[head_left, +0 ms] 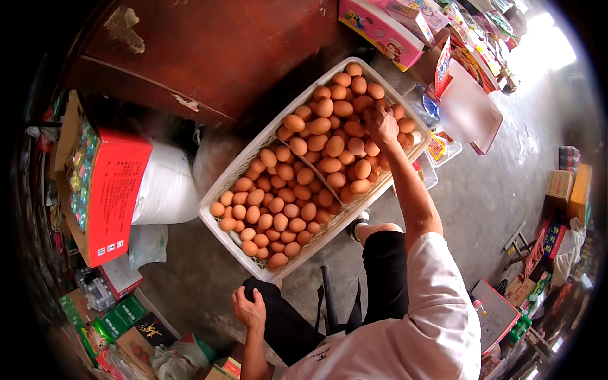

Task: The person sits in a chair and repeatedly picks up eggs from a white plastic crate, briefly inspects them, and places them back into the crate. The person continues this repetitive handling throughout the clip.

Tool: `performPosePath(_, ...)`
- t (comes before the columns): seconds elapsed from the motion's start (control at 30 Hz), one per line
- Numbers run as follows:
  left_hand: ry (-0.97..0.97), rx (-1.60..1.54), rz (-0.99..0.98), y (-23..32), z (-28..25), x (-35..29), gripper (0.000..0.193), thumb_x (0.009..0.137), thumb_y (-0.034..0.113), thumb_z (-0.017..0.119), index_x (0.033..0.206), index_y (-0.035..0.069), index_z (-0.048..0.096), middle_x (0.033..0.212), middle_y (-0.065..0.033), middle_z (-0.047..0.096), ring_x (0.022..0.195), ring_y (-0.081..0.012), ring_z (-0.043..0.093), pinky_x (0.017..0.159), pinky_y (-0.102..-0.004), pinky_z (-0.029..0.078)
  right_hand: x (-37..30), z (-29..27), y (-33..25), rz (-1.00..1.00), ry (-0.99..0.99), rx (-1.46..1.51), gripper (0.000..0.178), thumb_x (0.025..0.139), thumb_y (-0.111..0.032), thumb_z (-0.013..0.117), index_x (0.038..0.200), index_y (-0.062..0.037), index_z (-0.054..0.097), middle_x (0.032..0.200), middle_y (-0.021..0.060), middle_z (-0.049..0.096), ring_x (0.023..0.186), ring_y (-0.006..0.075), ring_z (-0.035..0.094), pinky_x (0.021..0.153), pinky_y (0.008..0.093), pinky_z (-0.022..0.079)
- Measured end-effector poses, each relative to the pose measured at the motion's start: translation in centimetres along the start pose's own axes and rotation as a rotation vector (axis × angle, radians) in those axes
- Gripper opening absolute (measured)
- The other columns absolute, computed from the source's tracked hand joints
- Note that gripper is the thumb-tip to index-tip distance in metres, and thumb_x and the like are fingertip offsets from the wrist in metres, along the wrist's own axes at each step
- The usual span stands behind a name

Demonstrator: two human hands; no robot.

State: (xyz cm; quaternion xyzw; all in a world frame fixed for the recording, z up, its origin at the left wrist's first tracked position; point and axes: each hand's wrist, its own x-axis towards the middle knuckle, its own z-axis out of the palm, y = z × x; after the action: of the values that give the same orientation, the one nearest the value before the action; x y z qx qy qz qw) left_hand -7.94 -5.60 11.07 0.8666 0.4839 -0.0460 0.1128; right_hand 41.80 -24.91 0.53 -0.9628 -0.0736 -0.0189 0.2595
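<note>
Where the smooth brown eggs (pixel 334 146) lie: heaped across the centre of the frame, filling both parts of a long, slanting white plastic crate (pixel 229 245) split by a thin pale divider (pixel 318 174).
Right hand (pixel 382 125): among the eggs near the crate's upper-right end, fingers bent downward; whether they pinch one, I cannot tell.
Left hand (pixel 249 308): draped over the knee of the black cloth shorts (pixel 387 269), lower centre-left, fingers loosely parted and curved.
Upper left: a reddish-brown panel (pixel 190 50) with pale peeled patches.
Middle left: a red cardboard box (pixel 120 190) of shiny balls beside a bulging white sack (pixel 166 187).
Upper right: a pink printed carton (pixel 383 35).
Right: smooth grey floor (pixel 487 209).
</note>
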Motion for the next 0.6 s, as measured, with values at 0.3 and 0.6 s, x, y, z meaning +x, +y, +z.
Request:
performPosePath(0.3,-0.061,0.042,0.023,1.1,-0.6,1.6,0.05,0.072,0.025,0.066,0.115,0.004,0.051,0.118,-0.0181,0.052,0.107,-0.0364,0.05,0.088,-0.0446,0.042,-13.1,-2.6,-11.5,-0.654,-0.192,0.336,0.028,0.072,-0.007,0.064,0.099,-0.0064,0.055,0.084,0.0143,0.052,0.081,0.0342,0.054,0.068,0.0397,0.046)
performPosePath(0.6,0.041,-0.189,0.052,0.3,-0.4,2.6,0.058,0.075,0.029,0.067,0.124,0.007,0.047,0.102,-0.0142,0.06,0.096,-0.0323,0.056,0.082,-0.041,0.046,-22.8,6.4,-16.1,-0.928,-0.815,0.315,0.013,0.076,-0.016,0.056,0.085,-0.006,0.059,0.081,0.0174,0.058,0.071,0.0329,0.06,0.057,0.0426,0.048)
